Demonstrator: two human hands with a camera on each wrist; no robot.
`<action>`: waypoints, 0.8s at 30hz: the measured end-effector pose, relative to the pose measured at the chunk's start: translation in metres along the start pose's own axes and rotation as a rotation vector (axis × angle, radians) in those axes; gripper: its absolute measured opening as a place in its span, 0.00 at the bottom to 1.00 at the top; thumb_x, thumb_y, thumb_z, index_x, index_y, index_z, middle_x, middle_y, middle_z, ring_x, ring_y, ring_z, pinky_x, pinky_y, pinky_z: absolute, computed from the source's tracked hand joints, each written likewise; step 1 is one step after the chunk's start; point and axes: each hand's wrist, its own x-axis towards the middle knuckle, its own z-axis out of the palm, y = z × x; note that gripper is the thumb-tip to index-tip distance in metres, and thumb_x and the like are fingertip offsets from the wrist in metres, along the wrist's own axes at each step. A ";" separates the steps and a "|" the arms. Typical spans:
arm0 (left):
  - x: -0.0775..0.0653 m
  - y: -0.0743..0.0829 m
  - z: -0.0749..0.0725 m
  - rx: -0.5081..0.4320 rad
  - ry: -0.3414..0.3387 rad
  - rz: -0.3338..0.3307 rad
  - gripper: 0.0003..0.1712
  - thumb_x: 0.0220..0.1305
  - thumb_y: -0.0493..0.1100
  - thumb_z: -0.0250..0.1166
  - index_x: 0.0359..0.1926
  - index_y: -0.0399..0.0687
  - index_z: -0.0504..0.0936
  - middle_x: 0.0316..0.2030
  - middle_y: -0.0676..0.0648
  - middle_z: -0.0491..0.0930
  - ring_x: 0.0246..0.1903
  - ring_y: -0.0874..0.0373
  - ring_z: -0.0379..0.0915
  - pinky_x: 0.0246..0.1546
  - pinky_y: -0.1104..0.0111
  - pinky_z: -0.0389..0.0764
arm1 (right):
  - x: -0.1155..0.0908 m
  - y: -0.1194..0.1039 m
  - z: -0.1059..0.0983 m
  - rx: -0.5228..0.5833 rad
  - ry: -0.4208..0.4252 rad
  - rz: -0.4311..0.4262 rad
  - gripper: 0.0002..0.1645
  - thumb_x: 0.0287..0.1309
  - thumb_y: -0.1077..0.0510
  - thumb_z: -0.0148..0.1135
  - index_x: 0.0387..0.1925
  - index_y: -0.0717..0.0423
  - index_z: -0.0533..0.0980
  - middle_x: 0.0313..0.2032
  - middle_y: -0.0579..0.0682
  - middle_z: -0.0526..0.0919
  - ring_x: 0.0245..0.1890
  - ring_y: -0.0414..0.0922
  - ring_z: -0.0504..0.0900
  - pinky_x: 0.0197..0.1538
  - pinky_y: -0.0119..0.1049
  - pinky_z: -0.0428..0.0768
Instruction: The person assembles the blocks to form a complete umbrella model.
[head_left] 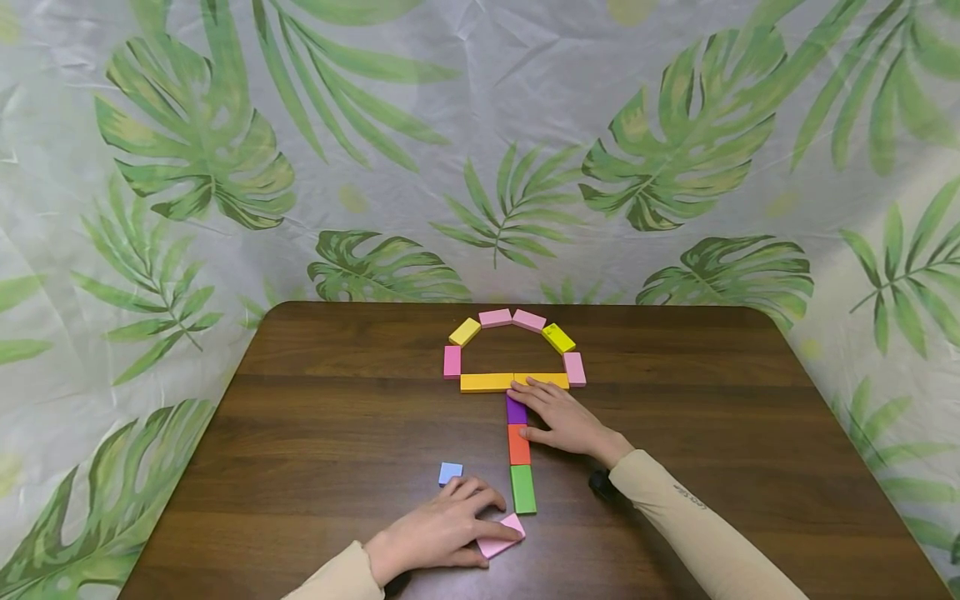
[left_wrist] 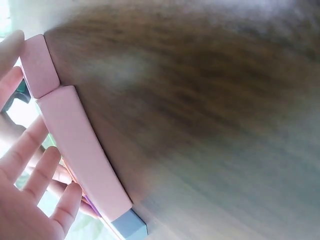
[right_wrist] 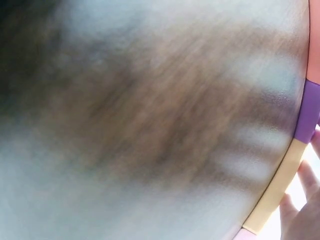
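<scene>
My left hand (head_left: 442, 529) is at the front of the table, its thumb and index finger pinching a pink block (head_left: 501, 540). In the left wrist view a longer pink block (left_wrist: 85, 150) lies under the other fingers, with a light blue block (left_wrist: 131, 225) past its end. My right hand (head_left: 562, 417) rests with extended fingers by the right orange-yellow block (head_left: 551, 381) and the purple block (head_left: 516, 409). Its thumb touches the edge of the red-orange block (head_left: 518, 448). A green block (head_left: 523, 489) ends this straight column, close to the left hand's pink block.
Above the column, two orange-yellow blocks form a bar. Pink blocks (head_left: 495, 318) and yellow blocks (head_left: 558, 337) make an arch over it. The brown wooden table (head_left: 315, 442) meets a leaf-patterned cloth (head_left: 495, 208) behind.
</scene>
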 end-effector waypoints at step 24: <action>-0.002 -0.046 -0.039 -0.033 0.288 -0.315 0.28 0.59 0.50 0.69 0.61 0.55 0.76 0.58 0.47 0.69 0.58 0.51 0.62 0.53 0.51 0.62 | 0.001 0.000 -0.002 0.027 0.014 0.023 0.42 0.61 0.39 0.57 0.71 0.52 0.60 0.70 0.54 0.60 0.70 0.53 0.54 0.68 0.53 0.51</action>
